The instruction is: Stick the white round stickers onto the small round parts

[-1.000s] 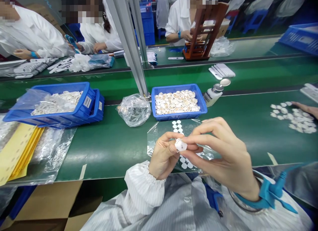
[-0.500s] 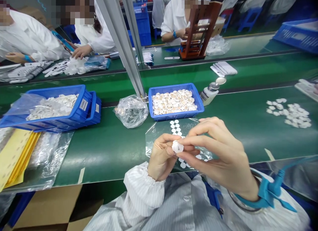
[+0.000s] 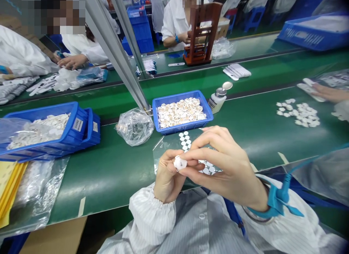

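Note:
A small round white piece (image 3: 180, 163) is pinched between the fingers of both hands. My left hand (image 3: 168, 174) grips it from the left, its fingers closed. From the right, my right hand (image 3: 226, 163) holds its other edge between thumb and fingertips; a blue strap circles that wrist. Beneath the hands lies a clear plastic sheet (image 3: 163, 146) bearing rows of white round stickers (image 3: 185, 140). Just behind it stands a blue tray (image 3: 181, 129) filled with round white and tan discs (image 3: 181, 114).
Left are stacked blue bins (image 3: 65, 141) with white parts and a crumpled clear bag (image 3: 135, 126). A white bottle (image 3: 217, 101) stands beside the tray. Loose white pieces (image 3: 307, 114) lie right, near another person's hand (image 3: 327, 92). A metal post (image 3: 117, 50) rises behind; co-workers sit across the bench.
The camera view has shifted, so the scene sits further left. Both hands keep hold of the white piece. At the right, another person's hand has come into view over white parts.

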A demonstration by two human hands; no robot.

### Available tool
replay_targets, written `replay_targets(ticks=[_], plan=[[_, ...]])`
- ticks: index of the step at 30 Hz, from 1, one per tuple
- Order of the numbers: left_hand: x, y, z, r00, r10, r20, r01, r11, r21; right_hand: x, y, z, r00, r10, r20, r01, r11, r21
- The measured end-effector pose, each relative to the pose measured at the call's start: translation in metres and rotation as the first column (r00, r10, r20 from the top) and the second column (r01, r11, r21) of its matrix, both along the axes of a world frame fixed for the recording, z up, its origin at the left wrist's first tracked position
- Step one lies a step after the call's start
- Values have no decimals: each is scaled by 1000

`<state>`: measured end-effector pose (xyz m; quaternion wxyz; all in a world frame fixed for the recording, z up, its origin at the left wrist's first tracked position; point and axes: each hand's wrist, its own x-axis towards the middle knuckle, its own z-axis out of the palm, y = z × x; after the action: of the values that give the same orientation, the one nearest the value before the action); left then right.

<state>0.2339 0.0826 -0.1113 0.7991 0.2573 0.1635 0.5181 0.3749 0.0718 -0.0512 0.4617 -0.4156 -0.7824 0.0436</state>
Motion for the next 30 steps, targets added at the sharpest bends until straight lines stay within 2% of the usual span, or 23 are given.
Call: replay_targets(ticks=[8, 15, 24, 27, 30], plan=[[0, -2, 3, 999, 20, -29, -20, 1000, -3, 1, 0, -1, 1000, -5, 13, 5, 1000, -6], [1, -1, 6, 976, 132, -173, -123, 991, 59, 2, 2, -8, 997, -66, 40, 63, 996, 68], [3, -1, 6, 908, 288, -303, -256, 956, 140, 1, 6, -21, 986, -138, 97, 119, 977, 177], [4, -3, 8, 882, 332, -335, -301, 943, 141, 0, 4, -25, 985, -135, 109, 116, 979, 165], [3, -5, 9, 868, 326, -374, -298, 945, 132, 3, 1, -30, 996, -71, 55, 67, 995, 73]])
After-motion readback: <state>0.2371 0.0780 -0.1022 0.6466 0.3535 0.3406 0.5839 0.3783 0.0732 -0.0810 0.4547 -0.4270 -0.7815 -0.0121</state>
